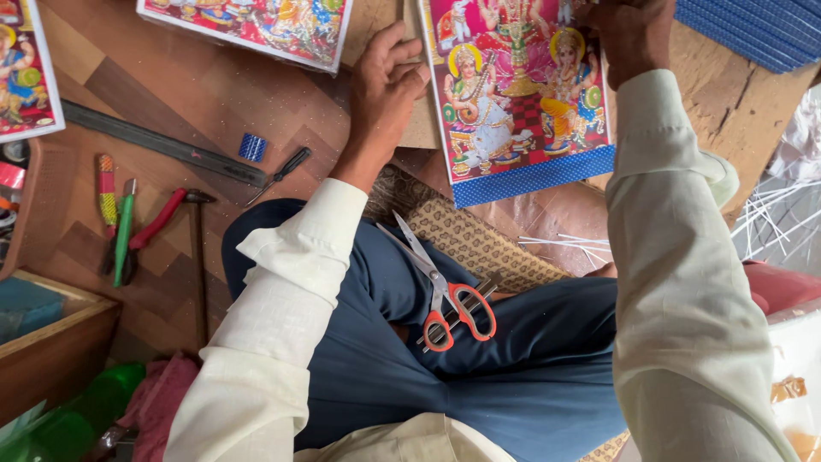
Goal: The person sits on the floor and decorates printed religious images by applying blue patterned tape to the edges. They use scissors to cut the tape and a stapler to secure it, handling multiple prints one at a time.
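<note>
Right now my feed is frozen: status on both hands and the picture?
Left hand flat beside colourful picture print. Right hand grips its top edge. Orange-handled scissors rest on lap, apart from both hands.

I have one view only, from the camera on the wearer's head, so nothing is shared with a second view. It looks almost straight down past the chest onto the lap and the floor in front. It sits close: both sleeves fill the lower frame, the left hand [386,81] and right hand [631,36] reach toward the top edge, and the right hand is cut off there. The scissors [445,291] on the thigh lie near the middle. The top of the frame is the far side.
</note>
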{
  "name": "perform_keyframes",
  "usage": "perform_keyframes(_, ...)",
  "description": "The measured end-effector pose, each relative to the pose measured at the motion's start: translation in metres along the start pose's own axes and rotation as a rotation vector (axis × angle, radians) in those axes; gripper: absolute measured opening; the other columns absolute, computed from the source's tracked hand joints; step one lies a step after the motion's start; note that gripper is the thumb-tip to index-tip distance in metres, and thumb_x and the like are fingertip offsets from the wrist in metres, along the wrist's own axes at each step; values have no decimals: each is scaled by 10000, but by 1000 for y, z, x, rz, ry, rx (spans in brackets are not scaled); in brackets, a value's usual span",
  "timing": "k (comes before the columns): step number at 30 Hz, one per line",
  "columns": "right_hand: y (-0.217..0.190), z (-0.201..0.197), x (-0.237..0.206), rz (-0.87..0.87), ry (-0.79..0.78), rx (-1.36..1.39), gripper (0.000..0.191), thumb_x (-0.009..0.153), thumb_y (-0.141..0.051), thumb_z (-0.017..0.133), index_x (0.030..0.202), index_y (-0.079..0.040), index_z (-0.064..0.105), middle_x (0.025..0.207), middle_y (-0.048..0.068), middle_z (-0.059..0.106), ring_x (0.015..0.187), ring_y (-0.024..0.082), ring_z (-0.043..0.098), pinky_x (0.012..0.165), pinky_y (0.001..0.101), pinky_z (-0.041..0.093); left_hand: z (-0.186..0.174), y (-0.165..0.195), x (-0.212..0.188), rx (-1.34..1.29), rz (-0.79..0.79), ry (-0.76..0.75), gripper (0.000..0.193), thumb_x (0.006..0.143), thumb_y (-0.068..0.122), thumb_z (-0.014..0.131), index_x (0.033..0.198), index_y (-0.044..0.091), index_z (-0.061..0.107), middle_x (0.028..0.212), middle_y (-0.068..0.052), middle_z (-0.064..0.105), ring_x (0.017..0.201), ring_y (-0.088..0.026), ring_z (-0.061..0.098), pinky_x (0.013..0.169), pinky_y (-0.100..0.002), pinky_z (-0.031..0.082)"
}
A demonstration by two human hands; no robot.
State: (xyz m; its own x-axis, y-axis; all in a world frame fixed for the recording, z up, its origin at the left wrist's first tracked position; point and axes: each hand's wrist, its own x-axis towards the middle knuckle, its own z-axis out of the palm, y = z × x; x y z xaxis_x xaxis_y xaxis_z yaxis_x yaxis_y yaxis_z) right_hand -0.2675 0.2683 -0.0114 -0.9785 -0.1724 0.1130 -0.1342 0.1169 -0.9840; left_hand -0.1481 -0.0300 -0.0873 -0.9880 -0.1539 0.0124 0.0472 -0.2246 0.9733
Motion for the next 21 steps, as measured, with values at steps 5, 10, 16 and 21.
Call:
perform_keyframes(5, 2, -1, -2, -87, -50, -15, 190, 927, 203, 670, 1059, 71, 704, 1042, 150, 768, 905, 264, 748, 840, 393, 630, 0, -7, 2, -2, 8, 22, 574, 974, 29, 656, 1501, 17, 428, 1418, -226, 607, 1172, -242, 673, 956, -376, 639)
perform_keyframes(10, -2, 6, -1, -112, -56, 9, 242, 908, 198, 684, 1099, 53, 648, 1090, 110, 738, 938, 235, 770, 829, 382, 667, 0, -6, 2, 9, -8, 28, 552, 976, 31, 643, 1488, 18, 437, 1408, -227, 607, 1197, -253, 687, 949, -381, 648)
perform_keyframes(16, 0, 9, -2, -189, -33, -161, 219, 931, 229, 692, 1079, 72, 651, 1057, 77, 711, 894, 174, 692, 782, 363, 636, 1, 0, 1, 43, -14, 39, 540, 965, 44, 652, 1467, -1, 459, 1399, -241, 601, 1210, -273, 695, 918, -391, 639)
perform_keyframes(21, 2, 13, 0, -198, -54, -83, 207, 950, 208, 719, 1057, 51, 639, 1032, 49, 700, 917, 158, 683, 797, 345, 599, 2, 7, 0, 72, 6, 41, 525, 961, 60, 679, 1442, -15, 483, 1390, -251, 606, 1195, -286, 697, 886, -378, 687)
